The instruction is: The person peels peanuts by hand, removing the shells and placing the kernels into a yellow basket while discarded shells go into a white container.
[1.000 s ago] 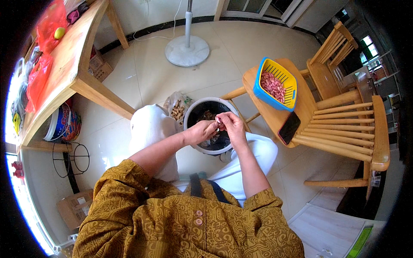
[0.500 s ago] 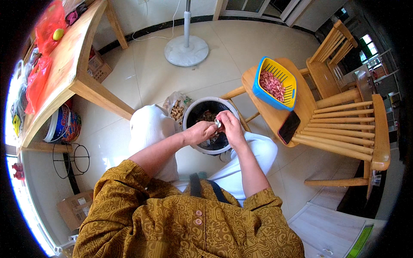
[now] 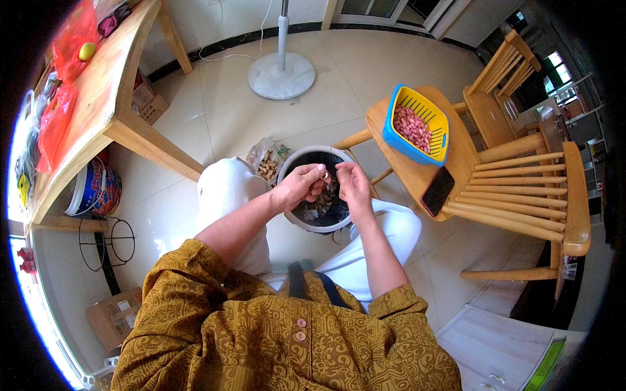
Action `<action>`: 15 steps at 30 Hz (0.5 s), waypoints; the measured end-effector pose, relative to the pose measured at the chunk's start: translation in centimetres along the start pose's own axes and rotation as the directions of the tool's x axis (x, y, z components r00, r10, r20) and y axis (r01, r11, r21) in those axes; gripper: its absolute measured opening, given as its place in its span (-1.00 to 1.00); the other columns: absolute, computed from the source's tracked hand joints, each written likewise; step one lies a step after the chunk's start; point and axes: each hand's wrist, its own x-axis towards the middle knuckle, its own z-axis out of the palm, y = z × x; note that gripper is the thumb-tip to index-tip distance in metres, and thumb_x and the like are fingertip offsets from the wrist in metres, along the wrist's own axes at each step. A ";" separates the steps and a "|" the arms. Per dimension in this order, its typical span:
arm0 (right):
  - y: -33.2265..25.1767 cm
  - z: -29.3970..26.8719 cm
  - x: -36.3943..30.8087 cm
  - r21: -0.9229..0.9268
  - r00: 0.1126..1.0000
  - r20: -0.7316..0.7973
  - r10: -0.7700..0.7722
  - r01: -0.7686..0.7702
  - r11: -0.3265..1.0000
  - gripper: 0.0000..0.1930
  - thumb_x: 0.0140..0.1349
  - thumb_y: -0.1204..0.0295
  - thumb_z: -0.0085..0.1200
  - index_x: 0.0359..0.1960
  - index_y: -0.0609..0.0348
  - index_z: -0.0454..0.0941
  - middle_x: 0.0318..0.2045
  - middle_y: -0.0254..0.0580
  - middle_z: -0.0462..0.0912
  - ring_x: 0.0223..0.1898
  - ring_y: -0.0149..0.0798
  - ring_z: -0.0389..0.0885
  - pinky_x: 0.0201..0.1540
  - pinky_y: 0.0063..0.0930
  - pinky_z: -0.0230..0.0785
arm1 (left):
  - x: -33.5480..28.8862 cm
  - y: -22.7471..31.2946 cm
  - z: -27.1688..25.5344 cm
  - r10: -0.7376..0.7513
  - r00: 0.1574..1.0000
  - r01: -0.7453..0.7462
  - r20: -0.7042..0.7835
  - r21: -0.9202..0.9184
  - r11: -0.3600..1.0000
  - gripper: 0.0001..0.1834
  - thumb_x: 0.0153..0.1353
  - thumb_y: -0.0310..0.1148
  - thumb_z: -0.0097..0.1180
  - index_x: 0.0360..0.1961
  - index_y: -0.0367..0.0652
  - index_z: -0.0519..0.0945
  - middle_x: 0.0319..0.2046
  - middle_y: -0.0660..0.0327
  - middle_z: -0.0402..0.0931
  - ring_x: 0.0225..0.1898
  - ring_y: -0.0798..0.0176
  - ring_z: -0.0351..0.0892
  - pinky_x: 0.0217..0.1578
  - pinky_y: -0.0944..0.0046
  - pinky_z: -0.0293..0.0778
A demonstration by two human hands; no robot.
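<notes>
Over a pale-rimmed bin (image 3: 319, 229) lined with dark plastic, my left hand (image 3: 299, 187) pinches a small pale peanut shell (image 3: 325, 174) between thumb and fingers. Close to its right, my right hand (image 3: 355, 190) is closed with its fingers curled; whatever it holds is hidden. Broken shells (image 3: 317, 207) lie inside the bin. Just beyond its left rim, a clear bag (image 3: 268, 158) of unshelled peanuts rests on the floor. A blue and yellow basket (image 3: 390, 138) on a wooden chair (image 3: 464, 189) at right contains pink shelled peanuts (image 3: 411, 128).
A dark phone (image 3: 437, 192) lies near the chair's edge. At left stands a wooden table (image 3: 98, 78) with red plastic bags (image 3: 59, 117) on it. A round white stand base (image 3: 281, 76) is on the floor ahead, and another chair (image 3: 499, 98) stands far right.
My hands have drawn apart above the bin. The left has risen slightly and turned, keeping the pale shell; the right has moved a little to the right and its fingers have curled.
</notes>
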 end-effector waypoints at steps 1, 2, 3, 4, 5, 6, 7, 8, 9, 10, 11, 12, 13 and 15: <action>-0.1 0.6 -0.1 -0.216 0.987 0.008 -0.159 0.157 0.964 -0.74 0.18 0.31 0.15 -0.17 0.17 0.46 -0.61 -0.53 0.27 -0.62 -0.56 0.19 -0.57 -0.68 0.12 | 0.1 0.0 0.0 0.009 1.000 -0.009 -0.017 -0.012 1.000 -0.66 0.35 -0.03 -0.15 -0.38 -0.07 0.40 -0.61 0.47 0.17 -0.56 0.55 0.14 -0.62 0.52 0.04; -0.7 0.7 -0.6 -0.383 0.989 0.059 -0.133 0.145 0.912 -0.66 0.09 0.37 0.25 -0.13 0.18 0.45 -0.61 -0.50 0.31 -0.60 -0.55 0.20 -0.55 -0.65 0.15 | 0.0 0.0 -0.1 0.018 1.000 -0.017 -0.024 0.039 0.999 -0.66 0.33 -0.03 -0.11 -0.36 -0.06 0.45 -0.59 0.48 0.25 -0.56 0.57 0.16 -0.62 0.54 0.05; -1.2 1.5 -1.0 -0.415 0.980 0.077 -0.183 0.198 0.888 -0.68 0.09 0.38 0.24 -0.15 0.19 0.47 -0.57 -0.42 0.42 -0.58 -0.55 0.28 -0.51 -0.63 0.23 | 0.1 -0.1 -0.2 0.020 0.999 -0.018 -0.031 0.047 0.999 -0.66 0.33 -0.02 -0.10 -0.35 -0.07 0.46 -0.58 0.48 0.27 -0.55 0.57 0.17 -0.62 0.55 0.05; -1.8 1.9 -1.1 -0.490 0.983 0.050 -0.178 0.180 0.853 -0.71 0.09 0.40 0.23 -0.17 0.20 0.48 -0.54 -0.38 0.47 -0.56 -0.53 0.34 -0.48 -0.62 0.27 | 0.2 -0.3 -0.2 0.021 0.999 -0.019 -0.039 0.054 0.998 -0.66 0.32 -0.02 -0.10 -0.34 -0.07 0.47 -0.57 0.48 0.28 -0.55 0.57 0.18 -0.61 0.55 0.06; -2.2 2.1 -1.2 -0.562 0.984 0.020 -0.178 0.158 0.812 -0.74 0.09 0.43 0.22 -0.19 0.21 0.49 -0.51 -0.33 0.51 -0.54 -0.52 0.40 -0.45 -0.60 0.32 | 0.3 -0.4 -0.1 0.022 0.999 -0.019 -0.043 0.063 0.998 -0.66 0.32 -0.02 -0.10 -0.33 -0.07 0.47 -0.56 0.47 0.30 -0.55 0.58 0.19 -0.61 0.55 0.07; -1.9 2.0 -1.1 -0.527 0.980 0.019 -0.198 0.178 0.831 -0.76 0.11 0.44 0.20 -0.21 0.22 0.50 -0.50 -0.32 0.53 -0.52 -0.50 0.43 -0.44 -0.59 0.33 | 0.3 -0.4 -0.2 0.020 0.999 -0.017 -0.034 0.075 0.997 -0.65 0.33 -0.01 -0.11 -0.33 -0.07 0.47 -0.57 0.47 0.29 -0.55 0.57 0.18 -0.62 0.54 0.08; -1.3 1.7 -1.0 -0.490 0.976 0.017 -0.219 0.199 0.849 -0.79 0.12 0.45 0.17 -0.22 0.22 0.51 -0.49 -0.30 0.54 -0.51 -0.49 0.46 -0.42 -0.58 0.35 | 0.3 -0.4 -0.3 0.018 1.000 -0.016 -0.024 0.088 0.996 -0.65 0.33 -0.01 -0.13 -0.33 -0.07 0.46 -0.58 0.47 0.27 -0.56 0.57 0.17 -0.62 0.53 0.08; -1.1 1.7 -0.9 -0.451 0.971 0.017 -0.239 0.221 0.865 -0.82 0.14 0.46 0.15 -0.24 0.23 0.51 -0.47 -0.29 0.56 -0.50 -0.47 0.49 -0.41 -0.58 0.36 | 0.3 -0.4 -0.4 0.019 1.000 -0.017 -0.018 0.100 0.995 -0.64 0.34 0.00 -0.14 -0.33 -0.07 0.46 -0.59 0.47 0.25 -0.56 0.56 0.17 -0.62 0.52 0.09; -1.1 1.7 -0.9 -0.443 0.968 0.024 -0.250 0.234 0.865 -0.83 0.16 0.46 0.12 -0.24 0.23 0.51 -0.46 -0.28 0.56 -0.48 -0.47 0.50 -0.40 -0.57 0.37 | 0.4 -0.5 -0.5 0.020 1.000 -0.017 -0.018 0.141 0.990 -0.63 0.35 0.00 -0.17 -0.33 -0.07 0.45 -0.59 0.47 0.24 -0.57 0.55 0.16 -0.62 0.51 0.09; -1.2 1.8 -0.9 -0.435 0.965 0.032 -0.261 0.248 0.865 -0.85 0.19 0.46 0.10 -0.24 0.24 0.52 -0.45 -0.27 0.57 -0.47 -0.47 0.52 -0.39 -0.56 0.38 | 0.4 -0.8 -0.6 0.022 1.000 -0.018 -0.018 0.181 0.983 -0.63 0.36 0.00 -0.19 -0.32 -0.08 0.44 -0.60 0.47 0.22 -0.58 0.54 0.15 -0.62 0.50 0.10; -1.3 1.8 -1.0 -0.430 0.962 0.035 -0.270 0.258 0.865 -0.86 0.21 0.46 0.07 -0.24 0.24 0.52 -0.44 -0.26 0.57 -0.46 -0.46 0.53 -0.38 -0.56 0.39 | 0.2 -0.8 -0.3 0.020 1.000 -0.016 -0.016 0.219 0.976 -0.62 0.37 0.00 -0.22 -0.32 -0.08 0.43 -0.60 0.46 0.20 -0.59 0.53 0.14 -0.63 0.50 0.10; -1.2 1.9 -1.1 -0.399 0.969 0.020 -0.245 0.233 0.887 -0.86 0.24 0.44 0.03 -0.24 0.24 0.51 -0.45 -0.28 0.56 -0.47 -0.47 0.52 -0.39 -0.56 0.38 | -0.1 -0.7 0.5 0.049 0.999 -0.048 0.001 0.208 0.977 -0.61 0.39 0.00 -0.29 -0.33 -0.07 0.39 -0.62 0.46 0.13 -0.60 0.51 0.10 -0.63 0.48 0.08; -1.1 2.2 -1.1 -0.367 0.975 0.005 -0.220 0.207 0.907 -0.85 0.27 0.43 -0.01 -0.24 0.25 0.51 -0.46 -0.30 0.55 -0.47 -0.48 0.50 -0.41 -0.57 0.37 | 0.1 -1.0 0.6 0.056 0.998 -0.054 -0.001 0.182 0.982 -0.62 0.39 0.00 -0.29 -0.35 -0.06 0.38 -0.62 0.45 0.13 -0.61 0.51 0.10 -0.63 0.48 0.07; -0.7 2.6 -1.3 -0.277 0.986 -0.029 -0.162 0.148 0.950 -0.83 0.32 0.40 -0.08 -0.25 0.24 0.50 -0.48 -0.35 0.53 -0.50 -0.51 0.47 -0.44 -0.59 0.34 | 0.1 -1.5 0.6 0.071 0.997 -0.069 -0.011 0.131 0.989 -0.62 0.39 -0.01 -0.30 -0.38 -0.06 0.36 -0.62 0.45 0.11 -0.61 0.50 0.08 -0.63 0.48 0.06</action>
